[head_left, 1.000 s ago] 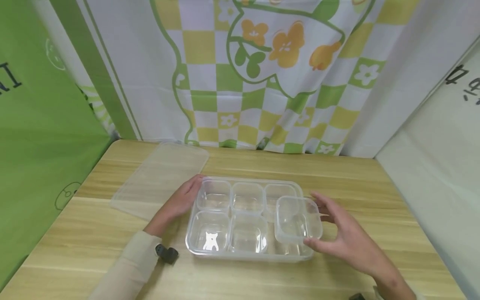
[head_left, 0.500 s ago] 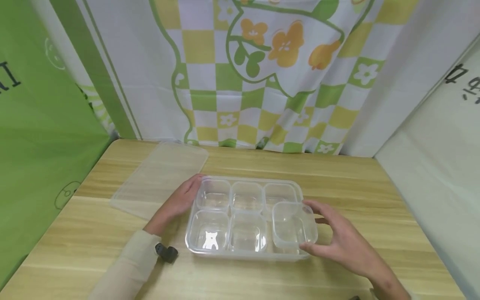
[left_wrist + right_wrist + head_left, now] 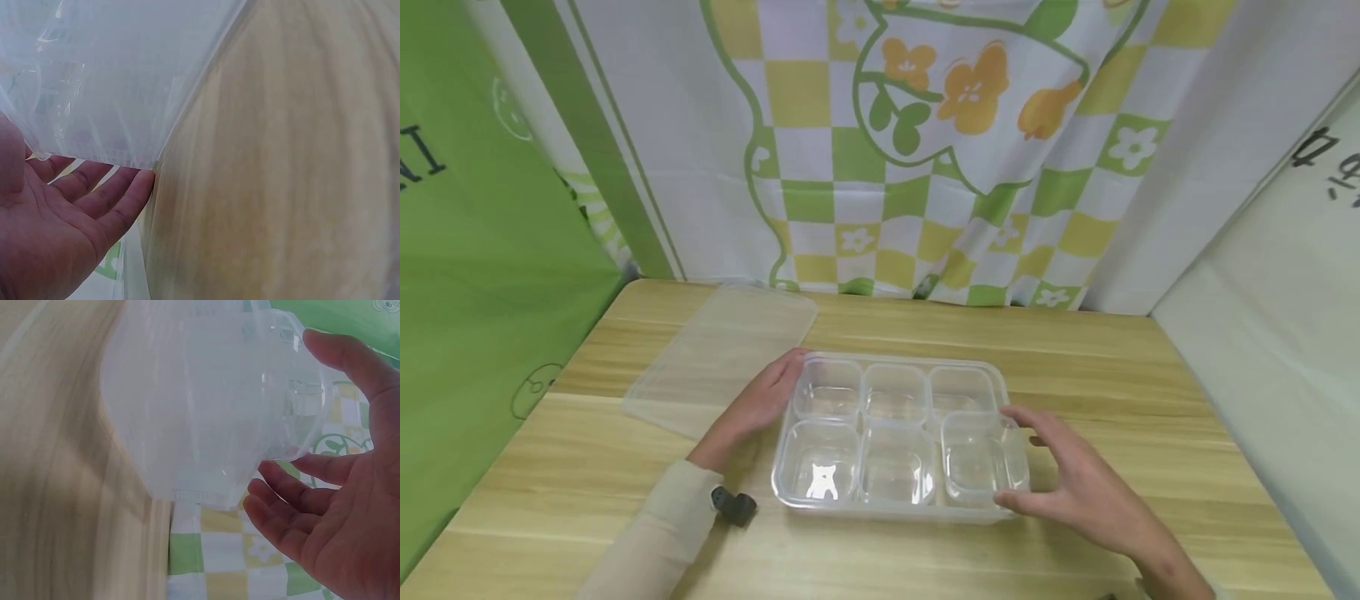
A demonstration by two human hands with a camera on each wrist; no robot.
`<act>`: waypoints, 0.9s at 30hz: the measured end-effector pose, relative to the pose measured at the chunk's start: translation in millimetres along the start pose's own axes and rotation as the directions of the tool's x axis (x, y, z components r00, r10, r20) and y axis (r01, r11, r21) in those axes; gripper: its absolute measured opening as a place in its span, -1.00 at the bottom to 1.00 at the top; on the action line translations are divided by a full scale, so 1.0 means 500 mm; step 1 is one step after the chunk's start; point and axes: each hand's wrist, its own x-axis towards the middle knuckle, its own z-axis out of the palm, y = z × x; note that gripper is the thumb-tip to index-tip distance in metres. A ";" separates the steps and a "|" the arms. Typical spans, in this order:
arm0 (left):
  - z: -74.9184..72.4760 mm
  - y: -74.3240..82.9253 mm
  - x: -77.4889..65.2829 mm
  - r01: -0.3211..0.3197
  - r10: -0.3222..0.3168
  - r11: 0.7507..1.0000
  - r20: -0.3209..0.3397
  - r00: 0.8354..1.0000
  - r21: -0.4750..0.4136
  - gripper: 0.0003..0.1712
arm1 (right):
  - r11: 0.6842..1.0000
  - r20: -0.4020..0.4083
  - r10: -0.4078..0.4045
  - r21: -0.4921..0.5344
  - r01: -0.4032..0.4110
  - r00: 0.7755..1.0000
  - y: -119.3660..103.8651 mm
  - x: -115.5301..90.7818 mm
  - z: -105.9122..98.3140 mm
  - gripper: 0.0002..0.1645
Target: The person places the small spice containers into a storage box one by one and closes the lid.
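Note:
A large clear plastic container (image 3: 895, 512) stands on the table with several small square clear boxes (image 3: 823, 467) in it. In the head view my left hand (image 3: 765, 396) rests at its far left corner. The left wrist view shows the fingers (image 3: 128, 200) fairly straight, touching the end wall. My right hand (image 3: 1078, 479) pinches one small clear box (image 3: 976, 457) by its rim, thumb at the near side and fingers at the far side. That box sits slightly tilted in the front right space, its right edge standing above the container in the right wrist view.
A flat translucent lid (image 3: 700, 367) lies on the wooden table (image 3: 1075, 358) at the back left, partly behind my left arm. A green and white checked curtain (image 3: 910, 200) hangs along the table's back edge. Cloth walls stand on both sides.
My right hand has moved down and slightly left with the small box, which now sits lower in the container's front right space. The left hand, the large container and the lid have stayed put.

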 end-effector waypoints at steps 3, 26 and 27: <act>-0.001 0.002 0.001 -0.006 0.006 1.000 0.004 1.000 0.002 -0.49 | 1.000 -0.007 -0.010 -0.024 0.010 1.000 0.003 -0.001 0.004 0.10; -0.001 0.007 -0.006 0.014 -0.015 1.000 0.020 1.000 0.012 -0.48 | 0.998 0.065 0.022 -0.067 -0.018 0.998 0.004 -0.009 0.015 0.08; -0.001 0.008 -0.006 0.015 -0.015 1.000 0.019 1.000 0.007 -0.49 | 0.998 0.067 0.018 -0.068 -0.013 0.998 0.004 -0.009 0.015 0.08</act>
